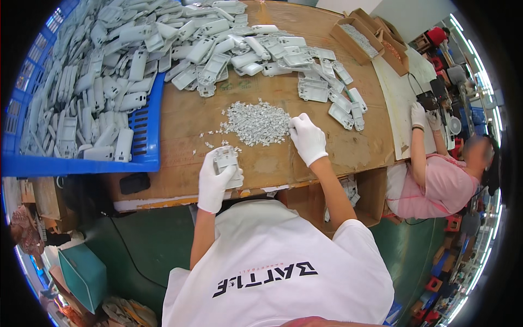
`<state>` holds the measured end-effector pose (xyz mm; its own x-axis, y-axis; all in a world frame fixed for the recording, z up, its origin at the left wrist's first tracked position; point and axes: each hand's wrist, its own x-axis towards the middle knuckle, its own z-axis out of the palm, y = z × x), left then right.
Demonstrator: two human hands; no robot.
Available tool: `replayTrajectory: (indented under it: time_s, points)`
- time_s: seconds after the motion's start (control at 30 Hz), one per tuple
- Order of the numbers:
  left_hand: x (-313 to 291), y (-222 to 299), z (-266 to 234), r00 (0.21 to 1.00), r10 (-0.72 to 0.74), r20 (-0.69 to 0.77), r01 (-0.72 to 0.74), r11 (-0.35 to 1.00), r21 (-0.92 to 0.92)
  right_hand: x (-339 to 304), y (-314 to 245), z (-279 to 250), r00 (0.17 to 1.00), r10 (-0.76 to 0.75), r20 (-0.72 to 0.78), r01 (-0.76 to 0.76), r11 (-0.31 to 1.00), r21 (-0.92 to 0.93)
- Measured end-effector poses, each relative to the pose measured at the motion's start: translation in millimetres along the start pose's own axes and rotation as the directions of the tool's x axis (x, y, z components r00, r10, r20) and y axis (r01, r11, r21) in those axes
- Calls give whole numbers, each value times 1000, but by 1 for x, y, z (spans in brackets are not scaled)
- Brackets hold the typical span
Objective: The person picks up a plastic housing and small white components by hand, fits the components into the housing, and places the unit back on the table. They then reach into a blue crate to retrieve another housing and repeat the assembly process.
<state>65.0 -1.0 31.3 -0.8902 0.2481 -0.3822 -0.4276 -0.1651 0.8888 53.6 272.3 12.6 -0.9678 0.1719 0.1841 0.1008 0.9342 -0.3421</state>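
Holding a grey housing (226,163) upright in my left hand (217,182), fingers clamped around it, I rest my right hand (308,139), fingers together, on the right edge of the small parts heap (256,123), far-right of the housing.

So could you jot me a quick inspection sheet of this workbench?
Surface: brown board table, scuffed.
Job's things: grey plastic housing in left hand; right hand on pile of small grey parts.
Clutter: loose housings; blue crate full of them; cardboard boxes.
Hands: both white-gloved.
Cables: black cable below the table.
Surroundings: co-worker seated at right.
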Motion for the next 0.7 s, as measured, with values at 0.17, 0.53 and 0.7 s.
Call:
replayTrajectory:
  time_s: [0.17,0.53,0.7]
  points:
    - [3,-20,8,970,222,-97,-180,929,324,4,0,3,989,-85,-119,64,983,-174]
    - [-11,2,39,854,498,-151,-320,731,602,-39,-122,-3,933,-237,-271,336,844,419]
    - [-12,-5,41,857,487,-166,-341,779,526,-46,-125,-2,957,-137,-257,247,847,470]
